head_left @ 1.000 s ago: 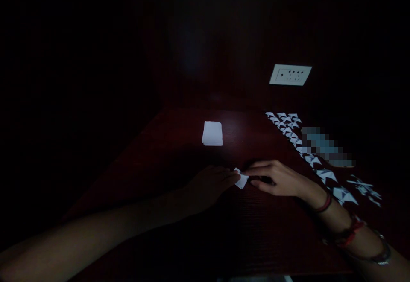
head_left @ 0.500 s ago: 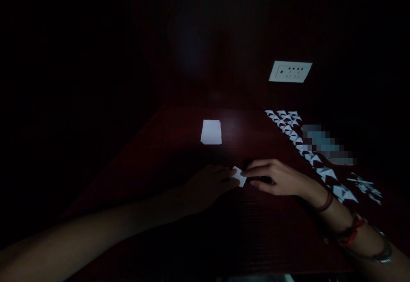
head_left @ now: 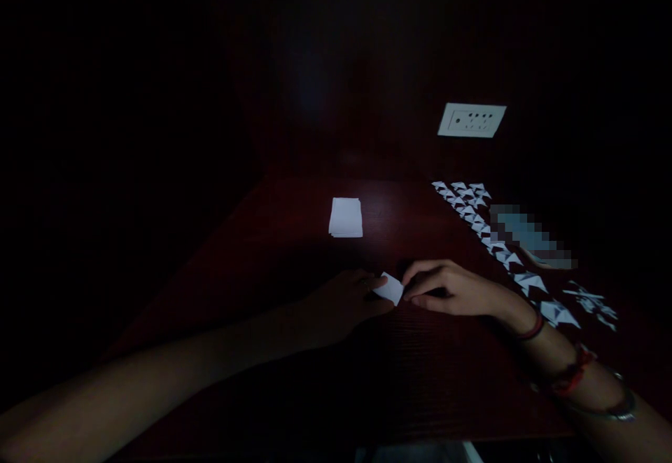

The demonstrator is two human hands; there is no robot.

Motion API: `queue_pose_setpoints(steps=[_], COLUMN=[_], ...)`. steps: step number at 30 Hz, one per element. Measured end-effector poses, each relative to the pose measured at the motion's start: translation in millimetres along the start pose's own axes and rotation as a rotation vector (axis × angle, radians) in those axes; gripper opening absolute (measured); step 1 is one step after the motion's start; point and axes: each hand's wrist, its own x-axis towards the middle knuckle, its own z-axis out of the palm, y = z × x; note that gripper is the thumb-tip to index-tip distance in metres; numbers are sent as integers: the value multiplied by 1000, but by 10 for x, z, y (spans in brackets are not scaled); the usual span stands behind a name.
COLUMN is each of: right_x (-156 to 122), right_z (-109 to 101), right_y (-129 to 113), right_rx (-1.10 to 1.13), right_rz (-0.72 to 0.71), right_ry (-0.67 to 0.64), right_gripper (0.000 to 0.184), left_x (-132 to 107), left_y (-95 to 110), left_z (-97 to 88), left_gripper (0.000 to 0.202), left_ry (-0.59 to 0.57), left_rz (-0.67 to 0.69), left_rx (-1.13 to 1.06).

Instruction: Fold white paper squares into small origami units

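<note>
A small white piece of paper (head_left: 390, 289) lies on the dark red table, between my two hands. My left hand (head_left: 351, 302) is in shadow and grips the paper's left side, with fingertips at its upper and lower edges. At the paper's right corner, my right hand (head_left: 446, 286) pinches with thumb and forefinger, its other fingers curled. Fold lines on the paper are too dim to make out. Farther back, a stack of white paper squares (head_left: 346, 217) sits in the middle of the table.
Rows of folded white paper pieces (head_left: 508, 258) run along the table's right side. Beside them lie a blurred-out bluish object (head_left: 530, 235) and thin white scraps (head_left: 591, 302). A socket panel (head_left: 472, 120) is on the back wall. The surroundings are very dark.
My right fingertips have moved from the paper's upper face to its right corner. The paper shows more of its face now. The view has shifted slightly.
</note>
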Motion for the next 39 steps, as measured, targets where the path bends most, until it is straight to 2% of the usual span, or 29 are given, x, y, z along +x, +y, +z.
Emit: queue_pose_setpoints(steps=[8,13,18,21,28,33,39], right_x=[21,59,101,109,115,119,101], right_z=[92,160,191,202,202,190,161], right_y=[164,166,97,97,100,32,6], right_rx=[-4,25,35,49,84,65,-6], right_rz=[159,204,218,227,236,151,122], right_ry=[197,239,242,236,252,224,208], right_gripper=[26,27,23,20,11,16,13], left_x=[12,24,19,28,48,26,49], left_y=[30,27,11,11,44,5,-63], left_z=[181,178,117,104,163,126,110], left_gripper=[28,41,52,46,35,35,35], left_ry=[118,163,91,114,152,121,124], left_rz=[-61,-28,9,16,-77,5,56], left_rx=[-140,-143,-137,-160,-225,-245,-222])
